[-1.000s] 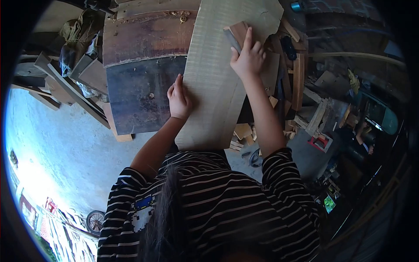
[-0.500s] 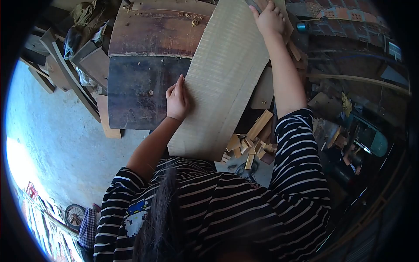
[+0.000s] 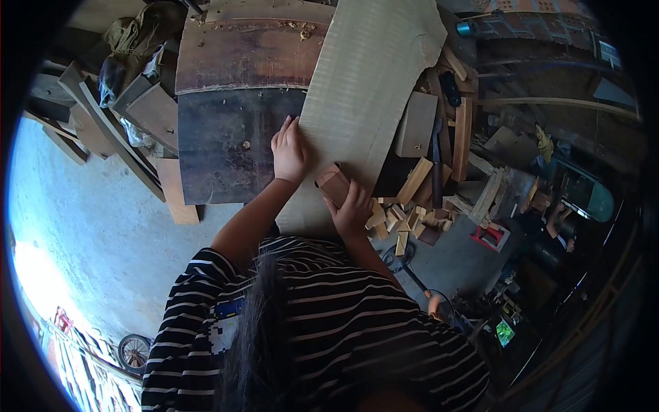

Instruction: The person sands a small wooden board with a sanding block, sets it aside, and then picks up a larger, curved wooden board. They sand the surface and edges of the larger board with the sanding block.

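A long pale wooden board with a wavy right edge lies lengthwise from the far side of the bench to my body. My left hand grips the board's left edge, its fingers pressed together there. Over the near part of the board, my right hand is wrapped round a brown block, which seems to rest on the surface. Part of the block is hidden by my fingers. Dark panels lie under and left of the board.
Offcuts are heaped right of the board, beside a thicker wood block. Curved planks lean at the left. A red tool lies at the right. Another person is at the far right.
My right hand has come from the far end of the board down to its near part with the block. My left hand stays on the left edge, with only a slight shift in view.
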`<state>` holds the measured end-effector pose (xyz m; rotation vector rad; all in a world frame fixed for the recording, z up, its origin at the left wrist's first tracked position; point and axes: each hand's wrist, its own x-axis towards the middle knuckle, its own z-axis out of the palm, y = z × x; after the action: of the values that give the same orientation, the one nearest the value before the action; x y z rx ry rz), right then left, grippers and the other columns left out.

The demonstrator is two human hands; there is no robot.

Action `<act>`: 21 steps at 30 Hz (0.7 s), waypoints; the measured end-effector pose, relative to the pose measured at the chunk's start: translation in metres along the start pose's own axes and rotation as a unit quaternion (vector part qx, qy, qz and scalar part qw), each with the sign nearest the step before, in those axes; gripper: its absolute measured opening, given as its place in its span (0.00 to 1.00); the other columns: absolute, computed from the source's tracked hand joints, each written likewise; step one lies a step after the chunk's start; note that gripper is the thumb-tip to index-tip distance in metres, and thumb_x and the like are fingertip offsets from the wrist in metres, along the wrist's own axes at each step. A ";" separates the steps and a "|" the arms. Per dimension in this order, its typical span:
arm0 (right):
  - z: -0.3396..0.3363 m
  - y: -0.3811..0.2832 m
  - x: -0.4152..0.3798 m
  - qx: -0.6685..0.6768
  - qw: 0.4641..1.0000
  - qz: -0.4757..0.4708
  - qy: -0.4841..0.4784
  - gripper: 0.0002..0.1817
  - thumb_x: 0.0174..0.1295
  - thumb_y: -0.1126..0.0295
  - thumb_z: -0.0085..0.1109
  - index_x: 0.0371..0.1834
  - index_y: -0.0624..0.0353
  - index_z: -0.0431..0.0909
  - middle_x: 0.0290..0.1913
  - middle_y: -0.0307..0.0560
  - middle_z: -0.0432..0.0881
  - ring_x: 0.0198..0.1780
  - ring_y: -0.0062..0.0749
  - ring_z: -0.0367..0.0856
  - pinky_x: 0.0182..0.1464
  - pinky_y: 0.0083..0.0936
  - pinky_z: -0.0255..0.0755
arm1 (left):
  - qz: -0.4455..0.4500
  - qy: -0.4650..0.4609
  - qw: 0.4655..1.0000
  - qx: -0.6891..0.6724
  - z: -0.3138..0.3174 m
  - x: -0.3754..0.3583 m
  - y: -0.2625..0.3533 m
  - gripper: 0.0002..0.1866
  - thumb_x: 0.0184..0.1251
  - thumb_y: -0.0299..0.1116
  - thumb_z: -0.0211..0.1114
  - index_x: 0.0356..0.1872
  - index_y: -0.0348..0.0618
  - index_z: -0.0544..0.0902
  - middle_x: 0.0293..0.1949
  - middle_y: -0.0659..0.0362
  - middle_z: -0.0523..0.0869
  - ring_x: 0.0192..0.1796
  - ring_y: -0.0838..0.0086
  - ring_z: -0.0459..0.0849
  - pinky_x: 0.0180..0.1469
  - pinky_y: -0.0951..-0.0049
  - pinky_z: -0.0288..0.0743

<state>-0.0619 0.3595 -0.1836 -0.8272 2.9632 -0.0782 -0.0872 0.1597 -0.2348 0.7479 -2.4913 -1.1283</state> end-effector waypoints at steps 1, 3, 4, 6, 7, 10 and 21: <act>-0.002 0.002 0.023 -0.008 1.000 0.012 0.028 0.44 0.50 0.40 0.63 0.62 0.61 0.63 0.46 0.56 0.72 0.45 0.52 0.73 0.46 0.44 0.65 | -0.002 0.003 1.000 0.001 0.000 0.001 0.001 0.25 0.64 0.26 0.50 0.63 0.36 0.66 0.60 0.48 0.74 0.69 0.60 0.66 0.66 0.56 0.56; -0.008 0.006 0.085 -0.045 0.995 0.019 0.084 0.44 0.49 0.39 0.64 0.61 0.61 0.63 0.46 0.55 0.73 0.46 0.51 0.74 0.46 0.43 0.67 | -0.002 -0.009 1.000 -0.005 0.000 0.000 -0.001 0.25 0.62 0.26 0.50 0.63 0.35 0.66 0.60 0.46 0.74 0.68 0.59 0.67 0.66 0.56 0.56; -0.014 0.012 0.125 -0.073 0.991 0.017 0.110 0.43 0.49 0.39 0.64 0.60 0.60 0.64 0.46 0.53 0.73 0.45 0.50 0.75 0.45 0.42 0.68 | -0.007 -0.008 1.000 -0.001 0.001 0.000 -0.002 0.25 0.62 0.26 0.50 0.63 0.35 0.66 0.60 0.46 0.74 0.68 0.59 0.67 0.66 0.56 0.56; -0.023 0.030 0.213 -0.100 0.985 0.014 0.140 0.43 0.51 0.36 0.59 0.60 0.60 0.64 0.46 0.56 0.74 0.45 0.51 0.76 0.46 0.42 0.69 | 0.002 0.003 1.000 -0.001 0.005 -0.002 -0.004 0.26 0.61 0.26 0.50 0.63 0.35 0.66 0.61 0.45 0.73 0.67 0.59 0.68 0.66 0.56 0.56; -0.027 0.041 0.259 -0.115 0.981 0.004 0.159 0.43 0.52 0.35 0.57 0.61 0.59 0.64 0.44 0.56 0.75 0.45 0.51 0.76 0.47 0.42 0.69 | 0.005 0.002 1.000 0.005 0.004 -0.002 -0.003 0.26 0.60 0.26 0.51 0.62 0.34 0.66 0.61 0.44 0.73 0.65 0.59 0.70 0.66 0.56 0.56; -0.045 0.076 0.385 -0.109 0.972 -0.034 0.206 0.44 0.53 0.33 0.53 0.61 0.58 0.65 0.47 0.59 0.76 0.48 0.52 0.77 0.52 0.44 0.69 | 0.006 -0.002 0.999 0.046 0.003 -0.002 0.000 0.27 0.59 0.26 0.51 0.62 0.32 0.66 0.61 0.45 0.73 0.66 0.59 0.69 0.67 0.55 0.56; -0.049 0.091 0.431 -0.126 0.969 -0.026 0.211 0.44 0.54 0.32 0.51 0.62 0.59 0.64 0.54 0.63 0.74 0.54 0.59 0.75 0.54 0.47 0.68 | 0.009 -0.006 0.991 0.132 0.007 -0.005 0.017 0.28 0.57 0.25 0.50 0.62 0.30 0.64 0.62 0.43 0.71 0.68 0.58 0.67 0.70 0.55 0.54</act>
<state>-0.4802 0.2149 -0.1613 -1.0329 3.4004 0.1417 -0.0923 0.1757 -0.2265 0.7856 -2.6832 -0.8075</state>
